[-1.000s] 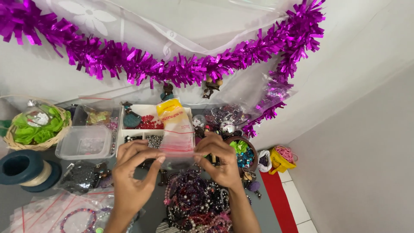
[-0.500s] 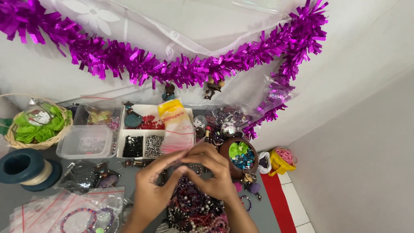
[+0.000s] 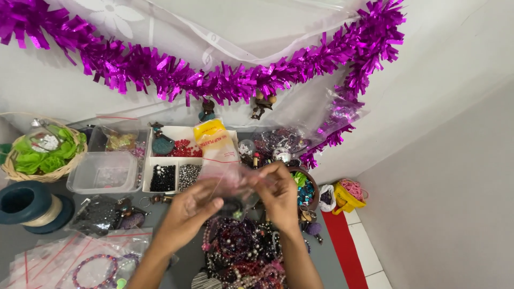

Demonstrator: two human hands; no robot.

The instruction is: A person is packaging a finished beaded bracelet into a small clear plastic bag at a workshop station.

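Item held: small clear plastic bag [image 3: 235, 179], thin, crinkled film, blurred in view, with something dark inside that I cannot make out. It hangs between my two hands above the middle of the grey table [image 3: 332, 257].

My left hand [image 3: 187, 211]: thumb and fingers pinched together on the bag's left edge.

My right hand [image 3: 278, 192]: fingertips closed on the bag's right upper edge.

Directly beneath: heap of beaded bracelets [image 3: 241, 251], round glossy beads in purple, black, pink and pearl, tangled.

Just beyond the bag: white compartment tray [image 3: 152, 160], rectangular, with red beads far, black and silver-grey beads near, and a teal disc in the far left cell. A stack of clear zip bags with a yellow header [image 3: 215, 142] lies across its right end.

Right of my right hand: brown round bowl [image 3: 313, 184] holding green and blue shiny pieces.

Far right, by the wall: little yellow bag [image 3: 347, 199] with pink cord on top.

Left of the tray: empty clear plastic tub [image 3: 104, 172], soft-cornered. Farther left: woven basket [image 3: 37, 174] of green fabric flowers, and a dark teal spool [image 3: 24, 203] wound with pale thread.

Near left: flat zip bags with red lines [image 3: 59, 259], one over a beaded bracelet.

On the wall: magenta foil tinsel garland [image 3: 214, 83], fringed and shiny.
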